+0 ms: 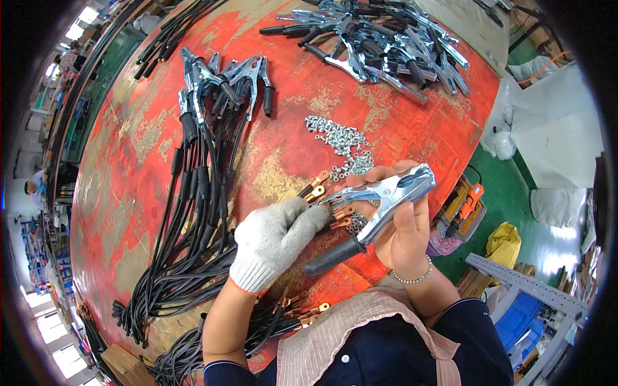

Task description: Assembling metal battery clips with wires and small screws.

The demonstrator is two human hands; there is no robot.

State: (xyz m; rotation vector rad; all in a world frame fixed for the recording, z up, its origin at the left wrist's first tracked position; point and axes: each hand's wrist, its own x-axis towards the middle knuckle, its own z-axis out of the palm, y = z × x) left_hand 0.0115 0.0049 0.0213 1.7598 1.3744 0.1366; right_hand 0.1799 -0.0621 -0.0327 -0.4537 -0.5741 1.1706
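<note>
My right hand [405, 238], bare with a bead bracelet at the wrist, grips a silver metal ground clamp [388, 193]. The clamp's jaws point up and to the right; one of its handles has a black sleeve [335, 256]. In a white knit glove, my left hand [273, 239] closes thumb and fingers at the tip of the clamp's bare handle. Whether a cable is also pinched there is hidden. Copper cable lugs [315, 193] lie just beyond the gloved fingers, with others partly behind the clamp.
Small silver nuts and bolts [341, 138] lie spread beyond my hands on the worn red table [296, 83]. A heap of clamps [399, 55] fills the far right. To the left are clamps [225, 83] with black cables [187, 257]. An orange-handled tool [471, 201] sits beyond the right edge.
</note>
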